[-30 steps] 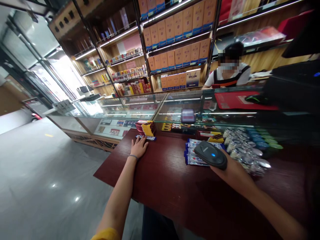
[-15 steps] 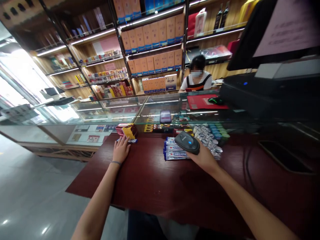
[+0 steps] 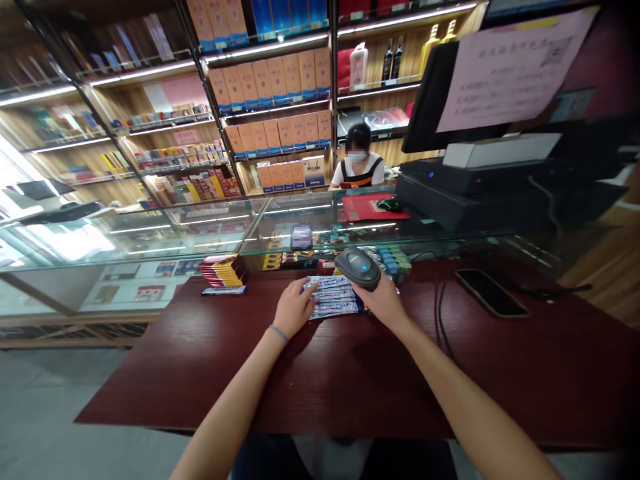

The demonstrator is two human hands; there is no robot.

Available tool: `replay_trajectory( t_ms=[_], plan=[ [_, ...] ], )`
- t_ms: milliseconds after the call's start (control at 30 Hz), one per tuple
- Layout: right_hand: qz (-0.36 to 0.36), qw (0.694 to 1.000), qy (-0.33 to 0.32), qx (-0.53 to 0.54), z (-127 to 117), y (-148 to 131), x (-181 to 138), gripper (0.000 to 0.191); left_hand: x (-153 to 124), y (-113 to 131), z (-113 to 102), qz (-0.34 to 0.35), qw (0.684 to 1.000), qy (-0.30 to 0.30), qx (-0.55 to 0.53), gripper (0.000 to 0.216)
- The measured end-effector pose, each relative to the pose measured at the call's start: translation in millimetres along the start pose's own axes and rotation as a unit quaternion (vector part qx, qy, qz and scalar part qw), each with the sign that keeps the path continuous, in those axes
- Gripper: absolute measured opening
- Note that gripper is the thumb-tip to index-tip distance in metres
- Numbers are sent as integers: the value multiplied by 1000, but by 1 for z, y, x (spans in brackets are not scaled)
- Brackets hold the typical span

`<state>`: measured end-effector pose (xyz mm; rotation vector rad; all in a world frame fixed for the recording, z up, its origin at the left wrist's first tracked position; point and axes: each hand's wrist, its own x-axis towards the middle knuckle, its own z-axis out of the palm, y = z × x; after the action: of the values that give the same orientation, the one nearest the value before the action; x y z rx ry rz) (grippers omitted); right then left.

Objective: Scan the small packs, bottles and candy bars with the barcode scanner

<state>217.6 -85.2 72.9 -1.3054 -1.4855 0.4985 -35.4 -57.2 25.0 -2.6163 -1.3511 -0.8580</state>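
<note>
My right hand [image 3: 389, 305] is closed around a dark handheld barcode scanner [image 3: 358, 268] with a blue light on top, held above the right end of a row of silver-and-blue packets [image 3: 334, 297]. At the left end of that row is my left hand [image 3: 293, 310], its fingers apart and reaching onto the packets. One similar packet [image 3: 225, 291] lies alone further left, in front of a stack of red-and-yellow packs [image 3: 223, 271]. Several green-topped rolls [image 3: 399, 257] and silver ones stand behind the scanner, partly hidden by it.
The dark red desk [image 3: 240, 373] meets a glass display counter [image 3: 280, 220]. A phone [image 3: 491, 293] and a black cable [image 3: 441, 327] lie on the right, below a monitor [image 3: 427, 100]. Beyond the counter sits a person [image 3: 357, 170] before shelves of boxes [image 3: 273, 83].
My left hand has moved right, from the lone packet by the stacked packs to the row of packets. The scanner stays in my right hand over the row. The view has turned right.
</note>
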Motion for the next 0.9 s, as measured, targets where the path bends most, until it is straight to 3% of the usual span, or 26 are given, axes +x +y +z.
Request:
replay_trajectory(
  t_ms=[133, 267, 467, 633, 767, 900],
  plan=[
    [9, 1000, 9, 2, -1, -1, 1, 46, 19, 25, 15, 4, 999, -49, 10, 35],
    [16, 1000, 11, -4, 0, -1, 1, 48, 26, 32, 23, -20, 995, -95, 23, 28],
    [23, 1000, 6, -8, 0, -5, -2, 53, 21, 34, 29, -30, 995, -89, 19, 26],
    [24, 1000, 1, -15, -1, -7, -4, 48, 15, 30, 31, -21, 999, -20, -24, 27],
    [16, 1000, -10, 0, 2, -6, -7, 51, 13, 26, 19, -27, 990, 90, -105, 28],
    [-10, 1000, -25, 4, 8, -3, -10, 56, 16, 17, -2, -142, 935, 229, -230, 29]
  ],
)
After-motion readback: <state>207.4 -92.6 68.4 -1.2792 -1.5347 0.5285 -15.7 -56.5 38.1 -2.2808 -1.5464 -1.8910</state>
